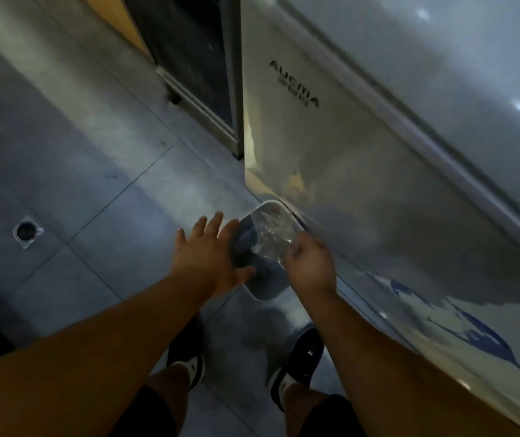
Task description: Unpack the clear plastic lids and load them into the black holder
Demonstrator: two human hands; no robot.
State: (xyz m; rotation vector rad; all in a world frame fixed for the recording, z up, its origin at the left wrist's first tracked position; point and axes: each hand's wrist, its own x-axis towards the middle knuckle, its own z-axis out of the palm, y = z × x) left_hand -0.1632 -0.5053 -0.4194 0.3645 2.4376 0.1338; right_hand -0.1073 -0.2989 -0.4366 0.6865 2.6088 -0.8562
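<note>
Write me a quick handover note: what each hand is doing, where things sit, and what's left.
Right hand: pinching crumpled clear plastic wrap over the bin on the floor beside the white freezer.
Left hand: open, fingers spread, empty, at the bin's edge.
Done: wrap appears to be off and ready to discard.
Left: drop the wrap. Lids and black holder are out of view, so loading can't be confirmed.

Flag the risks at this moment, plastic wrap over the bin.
1. The right hand pinches the clear plastic wrap by one edge only; if the grip loosens, the light film could drift past the bin onto the tiled floor.
2. The left hand is spread open across part of the bin's opening and may block the drop.
3. The frame is dim and blurred, so the bin's contents can't be confirmed.
</note>
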